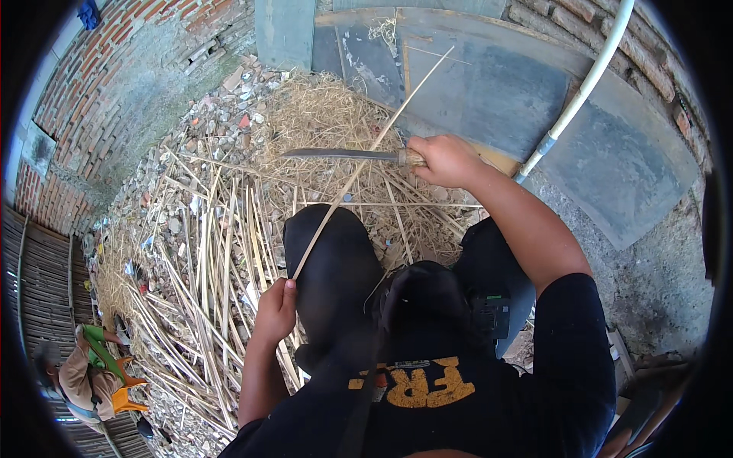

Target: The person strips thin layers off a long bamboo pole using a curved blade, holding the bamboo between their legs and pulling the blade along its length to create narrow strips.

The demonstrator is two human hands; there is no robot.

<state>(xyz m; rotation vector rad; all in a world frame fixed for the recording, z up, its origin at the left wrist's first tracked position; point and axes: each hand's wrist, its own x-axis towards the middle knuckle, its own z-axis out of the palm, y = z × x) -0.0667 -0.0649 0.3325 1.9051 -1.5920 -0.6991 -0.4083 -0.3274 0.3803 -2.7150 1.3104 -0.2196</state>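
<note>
My left hand point(276, 308) is closed round the lower end of a long, thin bamboo strip point(328, 216). The strip slants up and away to the right, past my left knee. In my right hand point(445, 162) is the wooden handle of a machete point(343, 154). Its dark blade points left and crosses the strip; whether the edge touches it, I cannot tell. Fine shavings point(324, 114) lie heaped on the ground beyond the blade.
Many split bamboo strips point(206, 282) lie across the rubble at my left. Grey boards point(489, 84) lean by the brick wall, with a pale pipe point(584, 88) at the right. Another person point(84, 374) sits at the far lower left near an orange plastic chair point(126, 389).
</note>
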